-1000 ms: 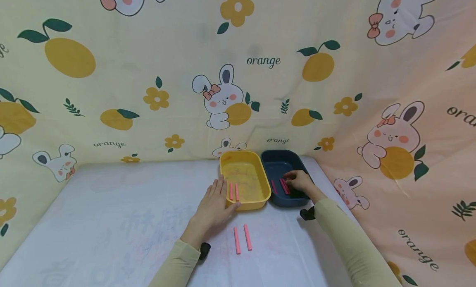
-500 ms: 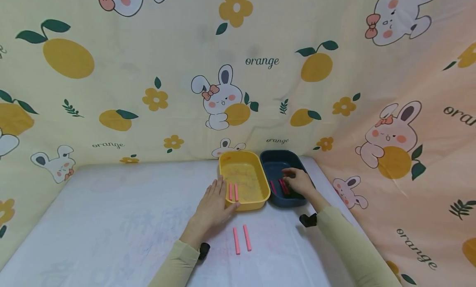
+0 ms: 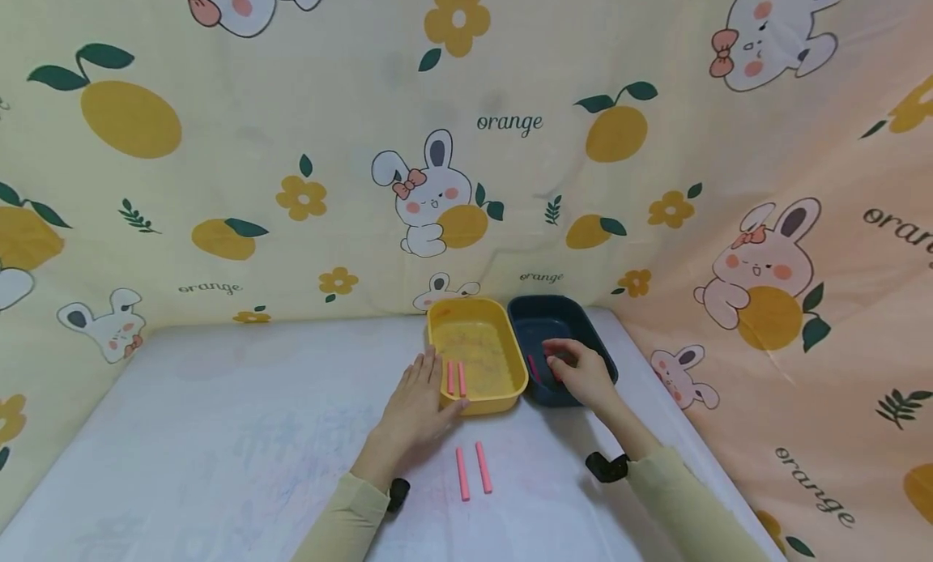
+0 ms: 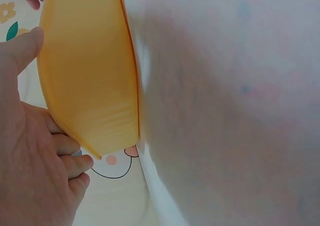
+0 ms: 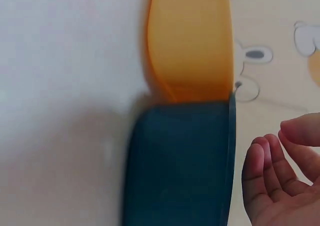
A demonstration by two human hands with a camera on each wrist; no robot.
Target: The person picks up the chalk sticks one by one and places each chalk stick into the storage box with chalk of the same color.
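Two shallow rounded plastic trays stand on the white table [image 3: 219, 432], one yellow plastic tray [image 3: 477, 317] and one dark blue plastic tray [image 3: 543, 312]. Short pink sticks number at least five: two pink sticks on the tabletop [image 3: 472, 470], two pink sticks in the yellow tray [image 3: 456, 378], and one pink stick visible in the blue tray [image 3: 534, 368], where the right hand [image 3: 579, 372] hides any others. Two hands appear, the left hand [image 3: 417, 408] included.

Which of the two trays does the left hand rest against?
The yellow tray: the left hand lies flat against its near left corner, while the dark blue tray beside it has the right hand over it.
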